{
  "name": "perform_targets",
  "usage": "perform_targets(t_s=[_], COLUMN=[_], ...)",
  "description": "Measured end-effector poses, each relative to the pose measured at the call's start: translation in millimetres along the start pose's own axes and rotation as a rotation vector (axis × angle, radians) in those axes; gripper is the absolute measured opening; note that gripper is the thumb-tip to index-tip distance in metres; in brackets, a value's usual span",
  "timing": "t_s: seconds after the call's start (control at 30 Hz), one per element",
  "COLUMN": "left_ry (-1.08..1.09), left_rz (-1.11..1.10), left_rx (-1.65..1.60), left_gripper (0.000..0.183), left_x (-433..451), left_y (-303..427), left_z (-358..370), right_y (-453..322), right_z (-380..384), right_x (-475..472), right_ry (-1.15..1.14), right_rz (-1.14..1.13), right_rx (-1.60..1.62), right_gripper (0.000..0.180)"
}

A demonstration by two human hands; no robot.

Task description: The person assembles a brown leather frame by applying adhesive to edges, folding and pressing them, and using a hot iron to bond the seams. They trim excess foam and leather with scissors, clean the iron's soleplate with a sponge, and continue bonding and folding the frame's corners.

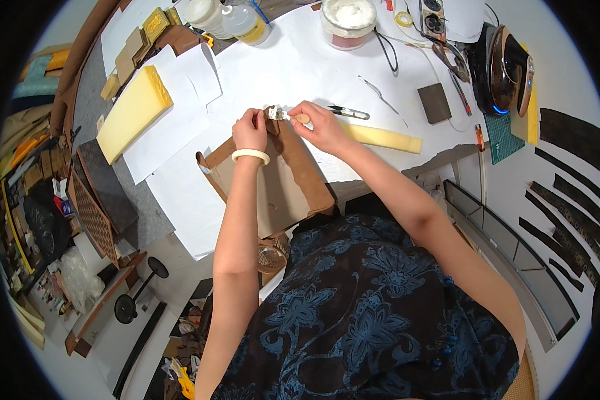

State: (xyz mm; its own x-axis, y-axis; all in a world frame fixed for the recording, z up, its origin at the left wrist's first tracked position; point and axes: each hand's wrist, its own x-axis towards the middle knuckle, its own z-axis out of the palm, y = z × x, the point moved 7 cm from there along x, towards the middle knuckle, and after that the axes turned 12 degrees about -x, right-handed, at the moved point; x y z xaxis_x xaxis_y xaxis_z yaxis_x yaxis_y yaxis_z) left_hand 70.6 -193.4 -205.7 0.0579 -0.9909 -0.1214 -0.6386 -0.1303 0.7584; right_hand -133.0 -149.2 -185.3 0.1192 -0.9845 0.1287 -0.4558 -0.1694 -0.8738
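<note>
A brown leather piece (300,165) with a beige inner face lies on white paper at the table's near edge. My left hand (250,131) pinches the upper end of this piece, fingers closed on it. My right hand (320,125) holds a small tool by its light wooden handle (301,118); its tip, coated in white paste, meets the piece beside my left fingers. Just right of that hand are thread snips (351,112) and a strip of yellow foam (385,138). A thin metal tool (380,94) rests farther back.
A tub of white paste (348,22) and a squeeze bottle (246,25) stand at the back. A yellow foam block (135,115) lies left. On the right are a dark rectangular block (434,103), a lighter (479,137), an iron (502,75) and a green cutting mat (503,137).
</note>
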Motion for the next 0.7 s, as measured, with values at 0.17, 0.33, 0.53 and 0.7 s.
perform_targets(t_s=[0.17, 0.33, 0.53, 0.7], left_ry=[0.003, -0.004, 0.000, -0.010], left_rz=[0.036, 0.037, 0.038, 0.022], left_rx=[0.026, 0.021, 0.020, 0.016], left_gripper=[0.016, 0.015, 0.015, 0.015], left_x=[0, 1, 0, 0], left_y=[0, -4, -1, 0], left_z=[2, 2, 2, 1], right_y=[-2, -7, -17, -15], right_z=[1, -2, -4, 5], right_x=[1, -3, 3, -5], right_ry=[-0.051, -0.065, 0.040, -0.008], right_rz=[0.033, 0.013, 0.010, -0.020], right_rx=[-0.034, -0.076, -0.021, -0.115], right_gripper=[0.018, 0.019, 0.017, 0.018])
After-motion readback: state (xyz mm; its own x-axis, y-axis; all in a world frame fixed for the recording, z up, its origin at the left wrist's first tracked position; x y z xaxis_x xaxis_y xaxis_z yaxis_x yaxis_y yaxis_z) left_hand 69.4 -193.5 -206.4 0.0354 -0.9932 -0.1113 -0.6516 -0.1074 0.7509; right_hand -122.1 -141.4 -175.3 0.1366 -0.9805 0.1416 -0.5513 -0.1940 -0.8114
